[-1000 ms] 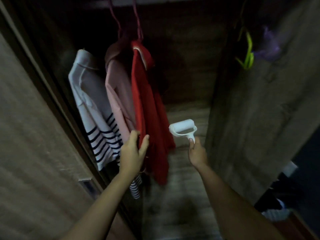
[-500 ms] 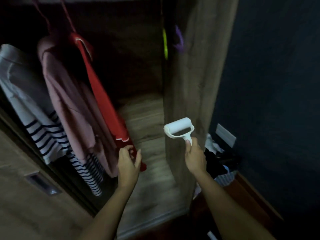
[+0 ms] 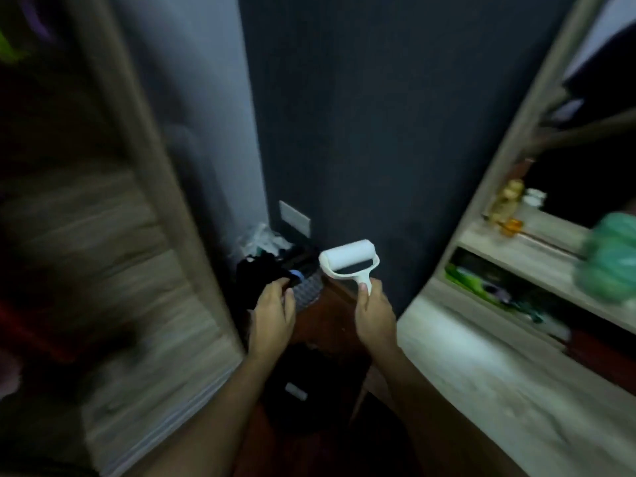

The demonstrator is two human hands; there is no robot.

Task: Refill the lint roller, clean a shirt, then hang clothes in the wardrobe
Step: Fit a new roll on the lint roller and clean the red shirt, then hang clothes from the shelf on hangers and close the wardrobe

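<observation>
Two wooden units flank a dark wall [image 3: 395, 132]: the wardrobe [image 3: 144, 215] on the left and blurred shelves [image 3: 537, 249] on the right, with a heap of dark clothes [image 3: 272, 266] in the corner between. The right hand [image 3: 373, 313], fingers wrapped round the handle, holds the lint roller [image 3: 349, 261] upright before the wall. The left hand [image 3: 273, 313] hangs beside it over the heap, fingers loosely curled on nothing.

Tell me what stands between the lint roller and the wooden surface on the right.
Nothing visible. The right hand holds the lint roller upright by its handle, in open air before the dark wall; the wooden surface beside it lies bare.
</observation>
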